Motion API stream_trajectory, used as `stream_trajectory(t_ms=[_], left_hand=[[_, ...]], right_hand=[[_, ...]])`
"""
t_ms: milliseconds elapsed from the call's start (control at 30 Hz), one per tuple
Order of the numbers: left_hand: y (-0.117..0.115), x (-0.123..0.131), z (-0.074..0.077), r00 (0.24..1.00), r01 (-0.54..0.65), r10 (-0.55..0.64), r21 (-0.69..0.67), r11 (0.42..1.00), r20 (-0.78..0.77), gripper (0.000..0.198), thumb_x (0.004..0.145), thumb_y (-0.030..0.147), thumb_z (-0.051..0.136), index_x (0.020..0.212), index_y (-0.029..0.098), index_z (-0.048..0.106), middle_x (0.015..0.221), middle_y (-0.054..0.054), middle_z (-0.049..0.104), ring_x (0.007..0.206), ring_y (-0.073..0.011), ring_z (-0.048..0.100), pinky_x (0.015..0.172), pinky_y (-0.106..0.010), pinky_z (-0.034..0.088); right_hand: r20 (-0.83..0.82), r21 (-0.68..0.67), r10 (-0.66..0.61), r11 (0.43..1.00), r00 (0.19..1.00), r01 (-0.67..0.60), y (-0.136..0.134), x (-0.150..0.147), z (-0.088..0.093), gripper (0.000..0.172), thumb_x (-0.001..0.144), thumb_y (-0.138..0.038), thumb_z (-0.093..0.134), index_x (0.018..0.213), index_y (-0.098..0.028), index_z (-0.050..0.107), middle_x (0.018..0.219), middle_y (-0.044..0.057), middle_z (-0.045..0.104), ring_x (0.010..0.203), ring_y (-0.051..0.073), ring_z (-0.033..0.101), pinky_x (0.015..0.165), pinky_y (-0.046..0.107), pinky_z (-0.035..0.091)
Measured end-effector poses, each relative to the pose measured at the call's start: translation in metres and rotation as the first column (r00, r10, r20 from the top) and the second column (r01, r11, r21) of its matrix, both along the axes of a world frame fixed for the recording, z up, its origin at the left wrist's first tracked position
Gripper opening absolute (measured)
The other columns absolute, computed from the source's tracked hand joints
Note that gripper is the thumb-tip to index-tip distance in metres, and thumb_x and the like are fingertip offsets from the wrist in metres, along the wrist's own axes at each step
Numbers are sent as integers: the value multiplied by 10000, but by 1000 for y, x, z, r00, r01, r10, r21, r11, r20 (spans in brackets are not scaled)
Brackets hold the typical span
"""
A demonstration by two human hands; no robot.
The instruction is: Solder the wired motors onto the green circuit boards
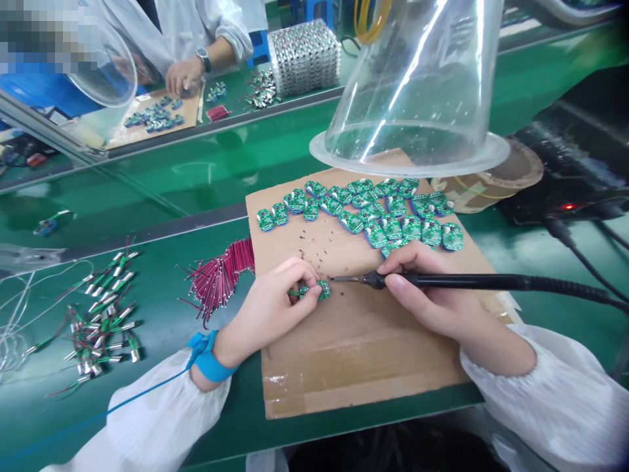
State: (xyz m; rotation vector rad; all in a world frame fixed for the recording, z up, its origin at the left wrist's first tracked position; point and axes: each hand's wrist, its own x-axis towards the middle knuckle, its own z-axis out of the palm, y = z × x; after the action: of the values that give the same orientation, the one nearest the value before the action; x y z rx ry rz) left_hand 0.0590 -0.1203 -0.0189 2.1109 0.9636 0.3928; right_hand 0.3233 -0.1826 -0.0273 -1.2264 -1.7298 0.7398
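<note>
My left hand (275,305) is closed in a pinch on a small green circuit board (320,289) that lies on a cardboard sheet (354,354). My right hand (427,288) grips a black soldering iron (472,282). Its tip touches the right edge of that board. A blue strap (206,357) circles my left wrist. Several more green circuit boards (373,210) lie in a loose row across the far part of the cardboard.
A bundle of red wires (219,275) lies left of the cardboard, with loose metal-tipped green wired parts (103,314) further left. A clear plastic fume hood (417,85) hangs above the boards. Across the green belt, another person's hand (184,75) rests by more boards. A black unit (574,170) stands right.
</note>
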Motion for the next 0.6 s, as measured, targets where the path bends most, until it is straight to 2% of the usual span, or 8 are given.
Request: stream_trajectory(t_ms=[200,533,600], left_hand=[[0,0,1,1000,3,-3,-5,1000,15,76,943,147,558,897,203,580,1016,-15,656,874,-146,604,745,-287,466],[0,-1,-1,1000,-2,3,-11,1000,30,75,943,143,561,893,197,568,996,-11,643,864,-139,596,737,-283,466],[1,-2,-2,997,-42,42,8,999,70,100,932,123,563,862,192,548,967,-16,627,852,-139,588,720,-279,461]], right_hand=[[35,-22,11,1000,999,-11,-1,-1,1,59,952,-246,631,974,-235,578,724,-21,584,580,128,517,531,270,398],[39,-33,20,999,999,-19,-4,0,1,76,944,-248,653,996,-244,598,756,-13,604,601,132,541,543,282,419],[-28,5,-44,999,999,44,-6,0,0,80,951,-256,649,1021,-254,612,821,9,628,656,154,583,583,312,450]])
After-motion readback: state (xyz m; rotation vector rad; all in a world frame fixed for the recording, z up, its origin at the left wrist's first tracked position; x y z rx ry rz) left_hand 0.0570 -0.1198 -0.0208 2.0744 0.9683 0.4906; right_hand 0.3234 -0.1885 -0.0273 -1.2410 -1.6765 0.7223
